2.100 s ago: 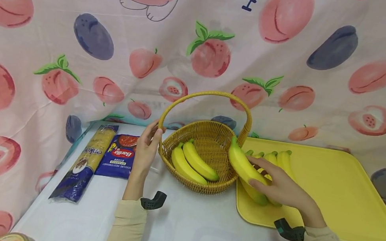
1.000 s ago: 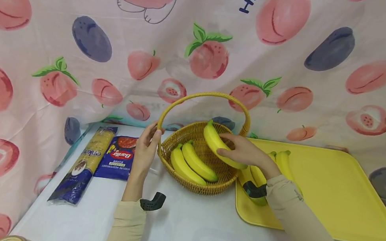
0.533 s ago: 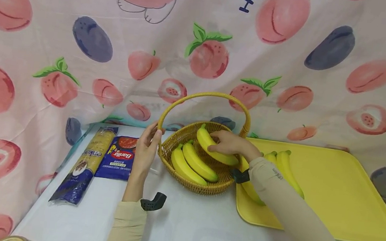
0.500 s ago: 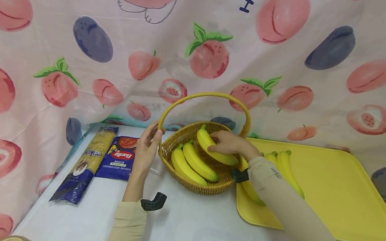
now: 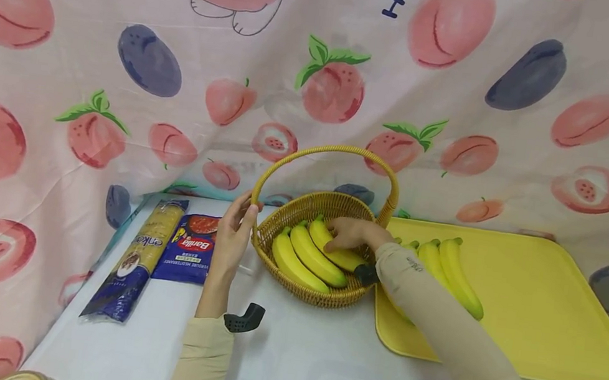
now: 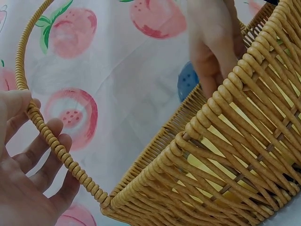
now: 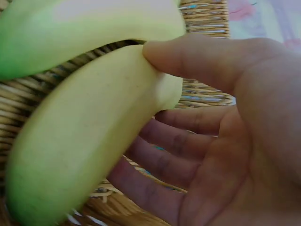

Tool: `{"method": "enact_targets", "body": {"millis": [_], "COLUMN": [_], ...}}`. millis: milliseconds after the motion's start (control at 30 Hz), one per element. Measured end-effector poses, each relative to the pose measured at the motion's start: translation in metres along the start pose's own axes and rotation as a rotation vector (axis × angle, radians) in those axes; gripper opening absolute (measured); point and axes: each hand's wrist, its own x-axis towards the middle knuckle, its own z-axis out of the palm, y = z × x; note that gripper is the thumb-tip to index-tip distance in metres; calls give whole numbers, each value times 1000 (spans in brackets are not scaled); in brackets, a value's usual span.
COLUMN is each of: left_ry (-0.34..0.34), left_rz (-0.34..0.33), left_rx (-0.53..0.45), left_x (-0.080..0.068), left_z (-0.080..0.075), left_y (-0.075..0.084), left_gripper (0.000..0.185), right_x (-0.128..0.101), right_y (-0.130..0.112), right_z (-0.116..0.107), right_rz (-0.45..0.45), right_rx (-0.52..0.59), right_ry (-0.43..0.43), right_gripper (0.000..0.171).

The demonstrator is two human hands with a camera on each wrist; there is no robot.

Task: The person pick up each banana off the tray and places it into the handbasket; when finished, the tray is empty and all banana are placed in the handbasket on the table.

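Three bananas: they lie side by side in the wicker basket (image 5: pixel 330 215); the rightmost banana (image 5: pixel 334 250) is under the right hand.
Far left: two pasta packets (image 5: pixel 163 243) lie flat on the white table (image 5: pixel 296 364), well apart from the basket's base.
Left hand (image 5: pixel 231 238): it rests against the handle (image 5: pixel 260 185) where the hoop meets the rim, fingers loosely bent on it, steadying rather than clutching.
Right hand (image 5: pixel 353 233): inside the basket, thumb pressed on the banana, other fingers relaxed beneath it, a light hold already loosening.
Doing it well: probably let the fruit settle fully against its neighbour before the fingers slide out, lifting the palm straight up so nothing rolls.
Edges: the hoop arches overhead and the rim sits just beside the wrist; the sleeve crosses the yellow tray (image 5: pixel 551 306).
Open room: the clearest way out looks rightward over the rim, above the loose bananas (image 5: pixel 450 269) on the tray.
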Motion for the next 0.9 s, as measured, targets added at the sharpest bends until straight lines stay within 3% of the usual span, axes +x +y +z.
{"method": "enact_targets", "body": {"millis": [333,600,833,900], "left_ry": [-2,3,-6,-7], "left_rz": [1,12,14,17], "left_rx": [11,56,56,49], "left_x": [0,1,0,3], "left_z": [1,1,0,-2], "left_y": [2,6,7,0], "left_gripper": [39,39,41,40], "right_x": [-1,-25,-48,-53], "right_y": [3,5,15,18], "right_z": [5,4,12,16], "right_rz": [11,-137,-215,-222], "right_rx": [11,88,162,175], "right_ry": [26,302,402,429], "right_gripper": [69,50,47,44]}}
